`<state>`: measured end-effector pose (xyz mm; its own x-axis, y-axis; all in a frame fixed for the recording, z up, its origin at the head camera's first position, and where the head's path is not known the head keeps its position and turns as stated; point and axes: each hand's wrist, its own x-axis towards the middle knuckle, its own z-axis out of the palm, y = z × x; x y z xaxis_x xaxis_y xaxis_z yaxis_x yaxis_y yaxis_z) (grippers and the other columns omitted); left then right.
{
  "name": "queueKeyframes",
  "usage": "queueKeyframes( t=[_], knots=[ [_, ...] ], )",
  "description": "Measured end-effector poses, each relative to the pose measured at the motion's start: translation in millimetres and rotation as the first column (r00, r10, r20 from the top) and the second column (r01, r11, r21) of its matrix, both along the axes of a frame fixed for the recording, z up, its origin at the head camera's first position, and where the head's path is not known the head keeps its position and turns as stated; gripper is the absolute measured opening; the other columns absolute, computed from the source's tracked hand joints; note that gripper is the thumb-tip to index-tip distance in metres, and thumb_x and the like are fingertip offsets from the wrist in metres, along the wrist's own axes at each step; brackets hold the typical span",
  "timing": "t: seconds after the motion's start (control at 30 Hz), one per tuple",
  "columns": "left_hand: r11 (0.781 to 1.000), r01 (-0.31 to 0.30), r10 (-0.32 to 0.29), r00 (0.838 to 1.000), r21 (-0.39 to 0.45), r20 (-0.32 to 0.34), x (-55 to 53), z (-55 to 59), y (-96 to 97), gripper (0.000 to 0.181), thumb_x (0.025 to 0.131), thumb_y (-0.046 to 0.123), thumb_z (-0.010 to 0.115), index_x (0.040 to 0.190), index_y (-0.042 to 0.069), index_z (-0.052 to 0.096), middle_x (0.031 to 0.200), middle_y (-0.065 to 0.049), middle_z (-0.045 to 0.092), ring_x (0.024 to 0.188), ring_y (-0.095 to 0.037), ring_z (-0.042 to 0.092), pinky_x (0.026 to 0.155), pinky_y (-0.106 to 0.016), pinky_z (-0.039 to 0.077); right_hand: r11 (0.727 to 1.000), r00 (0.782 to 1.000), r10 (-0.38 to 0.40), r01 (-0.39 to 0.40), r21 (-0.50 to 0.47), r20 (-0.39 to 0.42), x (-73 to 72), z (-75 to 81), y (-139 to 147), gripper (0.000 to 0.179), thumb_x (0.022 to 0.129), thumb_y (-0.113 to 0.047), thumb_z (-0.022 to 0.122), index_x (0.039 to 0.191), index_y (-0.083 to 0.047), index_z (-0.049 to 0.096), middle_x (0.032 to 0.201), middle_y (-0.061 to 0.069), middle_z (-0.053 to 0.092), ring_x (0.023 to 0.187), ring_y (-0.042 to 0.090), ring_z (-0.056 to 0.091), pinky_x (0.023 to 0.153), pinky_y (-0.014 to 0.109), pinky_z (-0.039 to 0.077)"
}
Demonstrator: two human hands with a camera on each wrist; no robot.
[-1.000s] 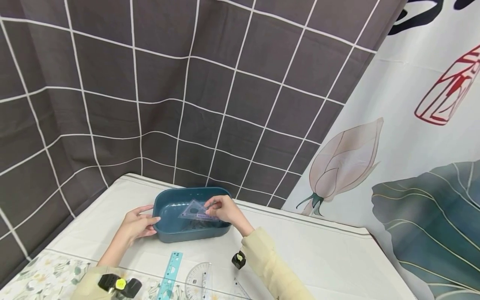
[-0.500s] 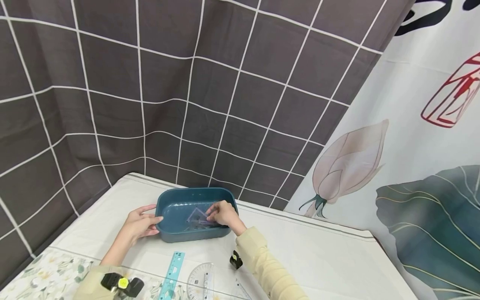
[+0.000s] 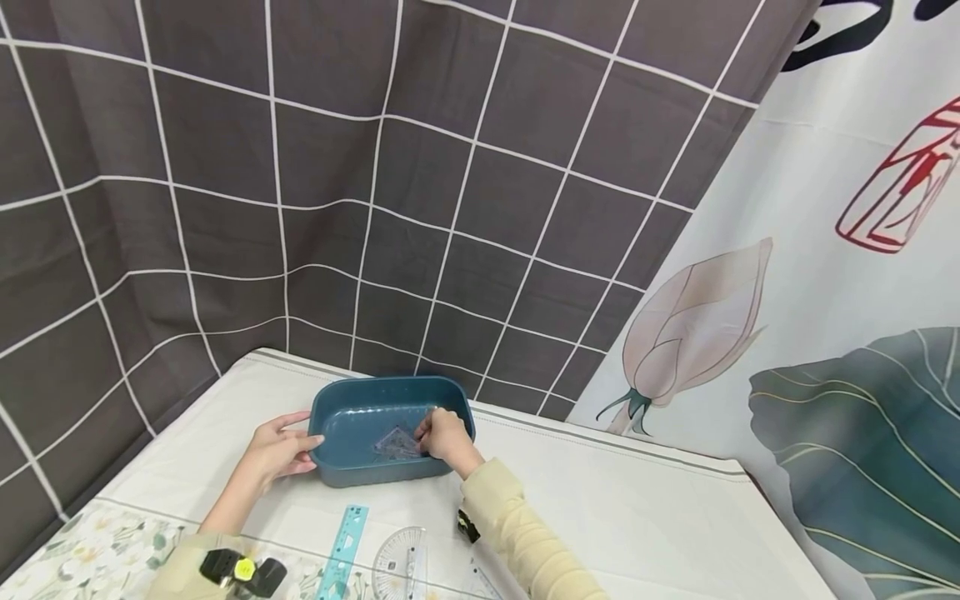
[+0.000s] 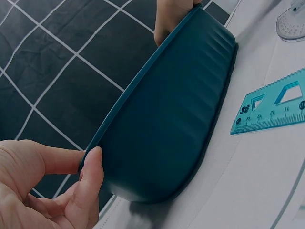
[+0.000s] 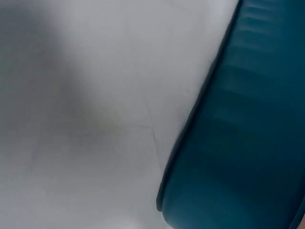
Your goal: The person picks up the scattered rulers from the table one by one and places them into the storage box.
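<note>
A dark teal plastic basin (image 3: 337, 475) stands at the back of the table. My left hand (image 3: 276, 450) pinches its left rim between thumb and fingers, as the left wrist view also shows close up. Reaching over the front right side, my right hand (image 3: 446, 437) is down inside the basin. Its curled fingers pinch the right end of a clear, purplish set square (image 3: 397, 442) low over the basin floor; the fingertips are partly hidden. In the right wrist view only the basin's outer wall (image 5: 238, 124) and white cloth show.
In front of the basin lie a turquoise ruler (image 3: 344, 550), a clear protractor (image 3: 393, 562) and, by the right sleeve, another clear scaled piece (image 3: 483, 579). White cloth (image 3: 637, 517) covers the table. A dark checked curtain (image 3: 420, 250) hangs right behind the basin.
My right hand has lowered the set square deeper into the basin, where it now lies flatter. My left hand keeps its place on the rim.
</note>
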<state>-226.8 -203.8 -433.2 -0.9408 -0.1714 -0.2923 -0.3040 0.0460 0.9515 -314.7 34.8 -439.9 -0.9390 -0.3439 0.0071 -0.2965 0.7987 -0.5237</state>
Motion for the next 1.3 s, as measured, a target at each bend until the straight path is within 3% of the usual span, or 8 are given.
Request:
queueKeyframes(
  t=[0.37,0.5,0.7,0.87,1.07,1.3],
  knots=[
    [1.0,0.001,-0.001,1.0,0.002,0.001,-0.7,-0.8,-1.0,0.07,0.089,0.003,0.062,0.147,-0.007,0.022,0.082,0.001,0.061,0.059,-0.006,0.056,0.059,-0.02,0.059,0.999,0.996,0.028,-0.03,-0.017,-0.087,1.2,-2.1,1.3,0.008,0.073,0.001,0.077,0.078,-0.005,0.075,0.074,0.006,0.073,0.058,0.012,0.063,0.049,0.018,0.048],
    [1.0,-0.002,0.002,1.0,0.005,0.007,-0.8,0.5,-0.8,0.071,0.089,0.003,0.062,0.147,-0.007,0.022,0.081,0.001,0.06,0.059,-0.006,0.056,0.059,-0.02,0.059,0.995,0.988,0.054,-0.066,-0.079,-0.144,-0.9,-2.9,2.3,0.006,0.075,0.0,0.074,0.079,-0.004,0.073,0.07,0.006,0.07,0.055,0.008,0.058,0.048,0.016,0.045],
    [1.0,-0.008,0.008,1.0,0.015,0.01,-1.1,0.1,-0.2,0.071,0.089,0.003,0.063,0.147,-0.006,0.022,0.081,0.001,0.06,0.058,-0.006,0.056,0.058,-0.02,0.059,0.957,0.972,0.131,-0.176,-0.23,-0.195,1.0,3.9,7.3,0.009,0.084,-0.005,0.071,0.092,-0.001,0.07,0.082,0.009,0.071,0.07,0.014,0.065,0.06,0.015,0.052],
    [1.0,-0.01,0.009,1.0,0.022,0.012,1.0,-0.5,1.0,0.071,0.089,0.003,0.063,0.147,-0.006,0.023,0.081,0.001,0.06,0.058,-0.006,0.056,0.058,-0.02,0.059,0.933,0.952,0.182,-0.246,-0.262,-0.246,8.0,14.9,14.4,0.015,0.085,-0.007,0.07,0.098,0.0,0.069,0.09,0.009,0.071,0.079,0.017,0.068,0.069,0.016,0.056],
    [1.0,-0.014,0.014,1.0,0.022,0.009,1.0,-2.7,0.6,0.07,0.088,0.003,0.063,0.146,-0.007,0.024,0.08,0.0,0.06,0.058,-0.006,0.056,0.058,-0.02,0.059,0.924,0.941,0.253,-0.304,-0.232,-0.222,24.3,36.8,21.4,0.018,0.084,-0.014,0.074,0.097,-0.002,0.069,0.084,0.005,0.069,0.074,0.008,0.063,0.067,0.014,0.054],
    [1.0,0.01,-0.009,1.0,0.024,-0.006,0.8,-1.4,0.2,0.07,0.089,0.002,0.061,0.146,-0.008,0.022,0.079,0.002,0.06,0.058,-0.006,0.056,0.058,-0.02,0.059,0.906,0.92,0.382,-0.392,-0.159,-0.093,52.7,53.4,29.1,0.027,0.073,-0.018,0.083,0.092,-0.003,0.069,0.082,0.005,0.069,0.07,0.002,0.059,0.068,0.013,0.054]
  ],
)
